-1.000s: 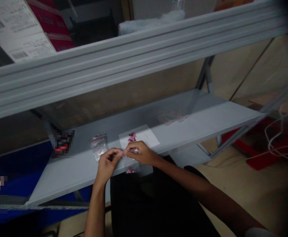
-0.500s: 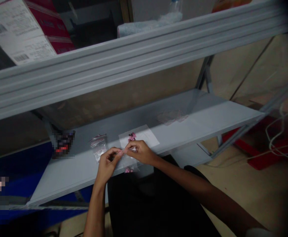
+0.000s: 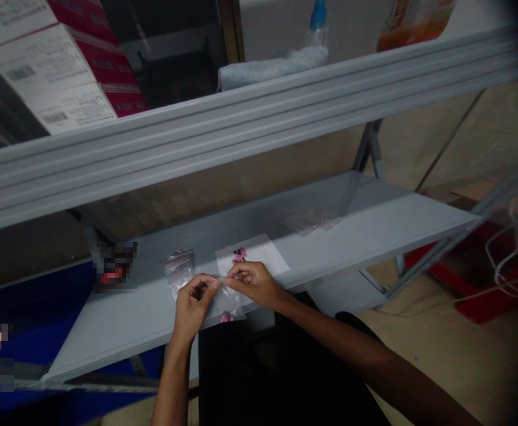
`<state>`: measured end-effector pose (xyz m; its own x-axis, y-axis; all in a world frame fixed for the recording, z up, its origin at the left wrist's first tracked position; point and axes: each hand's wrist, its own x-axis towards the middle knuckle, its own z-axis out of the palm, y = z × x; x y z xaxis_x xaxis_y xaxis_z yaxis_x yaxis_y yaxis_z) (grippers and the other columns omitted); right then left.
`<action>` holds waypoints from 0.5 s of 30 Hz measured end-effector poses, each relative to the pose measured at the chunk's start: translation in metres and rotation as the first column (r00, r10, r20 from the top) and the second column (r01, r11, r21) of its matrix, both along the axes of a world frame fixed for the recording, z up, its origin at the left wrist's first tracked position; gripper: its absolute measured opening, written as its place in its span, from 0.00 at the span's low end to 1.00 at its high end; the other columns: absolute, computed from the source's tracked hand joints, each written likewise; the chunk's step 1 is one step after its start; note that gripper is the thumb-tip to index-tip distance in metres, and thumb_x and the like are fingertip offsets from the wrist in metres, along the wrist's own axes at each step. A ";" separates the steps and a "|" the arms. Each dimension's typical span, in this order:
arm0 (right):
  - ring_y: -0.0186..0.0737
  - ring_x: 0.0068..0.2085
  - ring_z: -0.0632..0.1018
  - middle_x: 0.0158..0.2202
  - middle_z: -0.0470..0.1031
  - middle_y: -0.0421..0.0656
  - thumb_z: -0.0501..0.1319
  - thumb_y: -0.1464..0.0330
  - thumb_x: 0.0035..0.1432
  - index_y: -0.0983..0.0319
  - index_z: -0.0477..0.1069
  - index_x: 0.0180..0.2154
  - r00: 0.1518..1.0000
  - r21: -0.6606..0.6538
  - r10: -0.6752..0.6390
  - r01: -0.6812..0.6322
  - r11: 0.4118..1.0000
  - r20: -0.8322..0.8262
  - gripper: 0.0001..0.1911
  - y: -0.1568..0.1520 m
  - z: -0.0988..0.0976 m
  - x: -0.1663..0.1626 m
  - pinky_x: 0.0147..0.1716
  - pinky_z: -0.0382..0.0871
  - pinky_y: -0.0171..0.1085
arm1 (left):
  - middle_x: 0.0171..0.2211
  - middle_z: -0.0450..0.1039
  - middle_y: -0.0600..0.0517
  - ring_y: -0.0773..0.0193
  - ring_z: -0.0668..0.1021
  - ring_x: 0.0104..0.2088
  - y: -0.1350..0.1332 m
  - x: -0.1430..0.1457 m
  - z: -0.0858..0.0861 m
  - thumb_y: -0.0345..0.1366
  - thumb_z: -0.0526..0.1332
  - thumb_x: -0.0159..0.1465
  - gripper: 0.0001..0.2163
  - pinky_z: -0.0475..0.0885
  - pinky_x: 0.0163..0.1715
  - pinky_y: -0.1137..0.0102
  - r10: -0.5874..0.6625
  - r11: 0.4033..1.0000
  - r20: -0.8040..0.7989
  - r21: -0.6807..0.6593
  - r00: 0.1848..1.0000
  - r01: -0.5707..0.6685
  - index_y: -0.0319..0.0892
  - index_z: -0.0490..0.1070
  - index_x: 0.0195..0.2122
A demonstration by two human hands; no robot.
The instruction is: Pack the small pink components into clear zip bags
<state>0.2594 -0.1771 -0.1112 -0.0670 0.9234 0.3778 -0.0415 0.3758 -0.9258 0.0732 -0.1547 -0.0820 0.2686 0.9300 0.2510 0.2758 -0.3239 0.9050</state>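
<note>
Between my hands hangs a small clear zip bag [image 3: 229, 303] with pink pieces [image 3: 227, 317] at its bottom, over the front edge of the shelf. My left hand [image 3: 196, 296] pinches the bag's top edge between thumb and finger. On the other side of that edge, my right hand [image 3: 255, 283] also has its fingers closed on it. Just beyond my right hand, a small pile of pink and dark pieces [image 3: 240, 255] lies on a white sheet [image 3: 268, 254]. Several clear zip bags [image 3: 179, 266] lie left of the sheet, close to my left hand.
The grey shelf [image 3: 121, 313] runs across in front of me, with another pile of clear bags [image 3: 312, 222] farther right. Above it, an upper shelf beam [image 3: 241, 127] carries boxes [image 3: 64, 77], a rolled cloth [image 3: 272, 68] and bottles. White cables [image 3: 502, 260] hang at the right.
The view has tilted up slightly, showing more of the upper shelf. Both hands stay at the bag's top edge, and the bag now hangs flatter and more visible between them.
</note>
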 end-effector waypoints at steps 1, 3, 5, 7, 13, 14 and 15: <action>0.30 0.25 0.66 0.25 0.67 0.37 0.66 0.61 0.58 0.64 0.74 0.32 1.000 -0.005 -0.008 0.008 1.000 -0.027 0.12 0.001 0.000 0.000 0.23 0.58 0.30 | 0.26 0.74 0.53 0.64 0.73 0.27 0.000 -0.001 0.000 0.44 0.69 0.57 0.11 0.65 0.29 0.73 0.019 1.000 0.016 -0.002 1.000 -0.019 0.41 0.76 0.30; 0.31 0.27 0.68 0.27 0.68 0.38 0.66 0.61 0.57 0.63 0.74 0.31 0.997 0.007 -0.015 0.016 1.000 -0.078 0.12 0.002 0.000 0.001 0.25 0.60 0.30 | 0.25 0.73 0.54 0.65 0.72 0.26 0.000 -0.002 0.000 0.44 0.69 0.57 0.11 0.65 0.28 0.73 0.045 0.999 0.039 -0.005 0.998 -0.045 0.41 0.76 0.31; 0.32 0.29 0.70 0.29 0.69 0.39 0.66 0.60 0.57 0.63 0.73 0.30 0.995 0.031 -0.001 0.004 1.000 -0.102 0.12 0.001 0.002 0.003 0.27 0.62 0.31 | 0.26 0.73 0.53 0.65 0.72 0.27 0.000 -0.002 0.000 0.43 0.68 0.57 0.11 0.65 0.28 0.73 0.038 0.999 0.045 -0.004 0.998 -0.038 0.41 0.76 0.31; 0.32 0.30 0.70 0.30 0.69 0.40 0.66 0.60 0.57 0.63 0.73 0.29 0.995 0.054 0.019 -0.014 0.998 -0.100 0.13 0.000 0.004 0.005 0.27 0.62 0.31 | 0.28 0.75 0.52 0.64 0.74 0.29 -0.001 -0.002 0.000 0.43 0.68 0.58 0.10 0.66 0.30 0.73 0.002 1.000 0.030 0.001 1.000 -0.002 0.41 0.76 0.32; 0.30 0.27 0.68 0.29 0.68 0.38 0.63 0.61 0.60 0.63 0.74 0.32 0.996 0.036 0.036 -0.039 0.999 0.076 0.11 -0.003 0.006 0.001 0.24 0.60 0.30 | 0.29 0.77 0.51 0.62 0.75 0.30 -0.001 0.000 0.001 0.43 0.67 0.59 0.10 0.67 0.30 0.72 -0.022 1.000 -0.042 0.019 0.999 0.023 0.41 0.78 0.31; 0.30 0.26 0.67 0.28 0.68 0.38 0.63 0.61 0.60 0.63 0.74 0.32 0.994 0.038 0.032 -0.036 0.999 0.102 0.11 -0.003 0.006 0.000 0.24 0.59 0.29 | 0.28 0.77 0.51 0.62 0.75 0.29 -0.002 -0.001 0.001 0.43 0.67 0.59 0.10 0.67 0.30 0.72 -0.019 1.000 -0.041 0.017 0.999 0.020 0.41 0.77 0.31; 0.29 0.26 0.67 0.28 0.68 0.38 0.63 0.62 0.61 0.63 0.74 0.33 0.992 0.047 0.026 -0.032 0.998 0.122 0.10 -0.004 0.007 0.000 0.23 0.59 0.29 | 0.28 0.76 0.51 0.62 0.75 0.29 -0.002 -0.001 0.001 0.43 0.67 0.59 0.10 0.66 0.29 0.72 -0.024 1.000 -0.044 0.012 0.999 0.024 0.41 0.77 0.31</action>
<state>0.2594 -0.1807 -0.1046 -0.1418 0.9011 0.4098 0.0588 0.4209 -0.9052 0.0723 -0.1564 -0.0808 0.3016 0.9200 0.2502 0.3068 -0.3422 0.8881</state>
